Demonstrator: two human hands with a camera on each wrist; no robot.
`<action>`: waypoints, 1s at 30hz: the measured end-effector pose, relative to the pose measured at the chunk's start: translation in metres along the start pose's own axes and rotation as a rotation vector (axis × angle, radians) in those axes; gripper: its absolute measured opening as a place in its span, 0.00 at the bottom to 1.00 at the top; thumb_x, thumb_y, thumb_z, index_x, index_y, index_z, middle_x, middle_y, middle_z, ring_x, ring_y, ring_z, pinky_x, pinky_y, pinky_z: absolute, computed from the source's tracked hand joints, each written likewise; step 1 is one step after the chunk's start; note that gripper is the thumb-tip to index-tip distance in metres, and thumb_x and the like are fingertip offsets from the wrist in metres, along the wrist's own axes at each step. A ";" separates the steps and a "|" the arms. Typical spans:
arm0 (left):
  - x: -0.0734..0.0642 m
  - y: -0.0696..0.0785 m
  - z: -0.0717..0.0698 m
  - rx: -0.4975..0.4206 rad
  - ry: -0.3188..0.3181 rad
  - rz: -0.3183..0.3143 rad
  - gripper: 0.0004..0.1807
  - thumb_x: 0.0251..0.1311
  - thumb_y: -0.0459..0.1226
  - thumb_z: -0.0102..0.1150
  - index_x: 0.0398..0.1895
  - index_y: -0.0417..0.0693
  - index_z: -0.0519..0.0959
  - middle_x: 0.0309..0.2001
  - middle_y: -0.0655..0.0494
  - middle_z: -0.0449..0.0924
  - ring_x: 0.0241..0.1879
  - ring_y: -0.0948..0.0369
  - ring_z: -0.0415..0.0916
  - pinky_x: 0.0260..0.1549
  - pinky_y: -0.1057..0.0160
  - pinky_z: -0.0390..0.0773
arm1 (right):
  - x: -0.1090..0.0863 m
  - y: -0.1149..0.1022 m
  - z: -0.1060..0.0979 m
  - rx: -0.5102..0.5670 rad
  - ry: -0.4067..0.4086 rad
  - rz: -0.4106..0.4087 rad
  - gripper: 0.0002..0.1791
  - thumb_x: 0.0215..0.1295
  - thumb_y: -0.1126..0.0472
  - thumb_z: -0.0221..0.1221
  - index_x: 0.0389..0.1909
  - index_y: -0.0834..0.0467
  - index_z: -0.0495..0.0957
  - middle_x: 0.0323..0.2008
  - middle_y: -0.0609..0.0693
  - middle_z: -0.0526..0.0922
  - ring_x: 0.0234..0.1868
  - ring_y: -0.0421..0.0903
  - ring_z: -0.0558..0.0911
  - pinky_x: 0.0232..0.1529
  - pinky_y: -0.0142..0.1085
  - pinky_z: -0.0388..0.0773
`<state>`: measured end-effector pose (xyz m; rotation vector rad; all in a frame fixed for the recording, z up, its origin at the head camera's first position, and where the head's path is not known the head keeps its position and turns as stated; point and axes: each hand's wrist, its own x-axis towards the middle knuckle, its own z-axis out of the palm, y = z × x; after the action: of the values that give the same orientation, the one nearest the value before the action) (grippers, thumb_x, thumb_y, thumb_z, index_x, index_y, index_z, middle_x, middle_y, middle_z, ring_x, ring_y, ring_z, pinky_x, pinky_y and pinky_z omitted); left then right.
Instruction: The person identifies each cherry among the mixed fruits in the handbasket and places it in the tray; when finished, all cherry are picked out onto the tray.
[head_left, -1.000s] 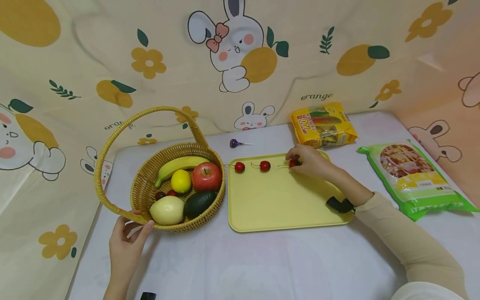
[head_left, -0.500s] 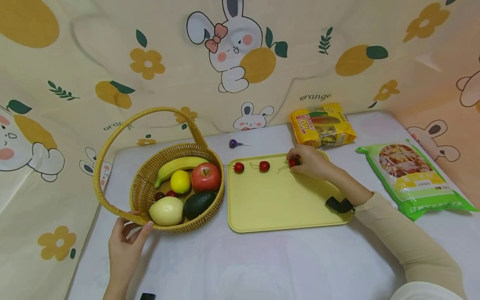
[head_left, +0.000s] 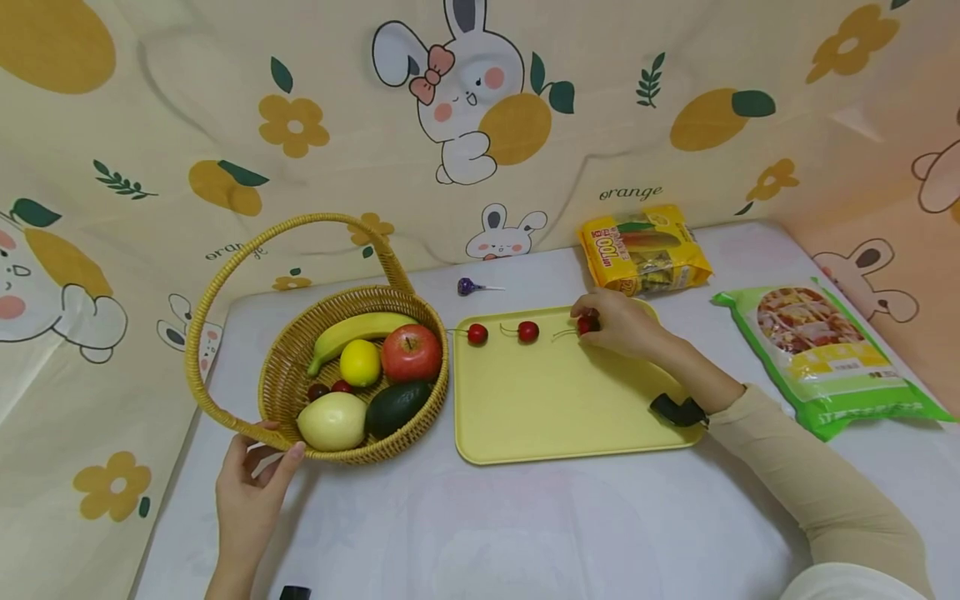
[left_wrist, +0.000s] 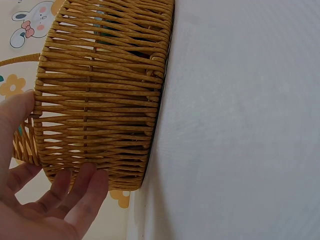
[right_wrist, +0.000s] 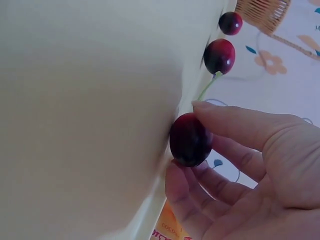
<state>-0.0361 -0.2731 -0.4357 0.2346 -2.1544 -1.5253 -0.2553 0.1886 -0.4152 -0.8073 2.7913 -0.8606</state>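
Note:
At the back of the yellow tray (head_left: pixel 570 408), my right hand (head_left: pixel 626 325) pinches a red cherry (right_wrist: pixel 191 140) between thumb and fingers. Its stem points left, and the fingers partly cover it in the head view. Two more cherries, a middle one (head_left: pixel 528 332) and a left one (head_left: pixel 477 334), lie in a row along the tray's back edge. My left hand (head_left: pixel 251 487) holds the near left rim of the wicker basket (left_wrist: pixel 100 100), by the foot of its handle. Inside the basket are a banana (head_left: pixel 360 337), a lemon (head_left: pixel 361 363), an apple (head_left: pixel 411 354) and an avocado (head_left: pixel 397 409).
A pale yellow-green fruit (head_left: pixel 332 422) and two small dark red fruits (head_left: pixel 318 392) also lie in the basket. Behind the tray are a lollipop (head_left: pixel 468 287) and a yellow snack packet (head_left: pixel 645 250). A green-edged food bag (head_left: pixel 832 358) lies at the right.
The cherry in my right hand has shifted slightly, its stem tilting and then levelling somewhat. My left hand has stayed on the basket.

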 end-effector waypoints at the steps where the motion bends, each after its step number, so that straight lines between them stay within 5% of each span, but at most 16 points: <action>1: 0.000 0.000 0.000 -0.004 0.000 0.001 0.23 0.55 0.16 0.63 0.55 0.26 0.71 0.45 0.49 0.72 0.42 0.64 0.78 0.39 0.75 0.83 | 0.000 0.000 0.000 0.002 -0.001 -0.001 0.18 0.55 0.71 0.71 0.47 0.68 0.81 0.41 0.60 0.82 0.42 0.55 0.78 0.47 0.49 0.80; 30: -0.001 0.000 0.000 0.020 -0.001 0.006 0.24 0.55 0.17 0.63 0.56 0.27 0.71 0.46 0.49 0.72 0.42 0.64 0.78 0.38 0.77 0.83 | -0.001 -0.002 0.004 0.105 0.023 -0.061 0.18 0.57 0.76 0.68 0.48 0.73 0.79 0.45 0.64 0.79 0.46 0.59 0.79 0.46 0.50 0.84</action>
<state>-0.0356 -0.2728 -0.4355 0.2335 -2.1702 -1.5022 -0.2526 0.1864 -0.4176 -0.8744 2.7269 -1.0240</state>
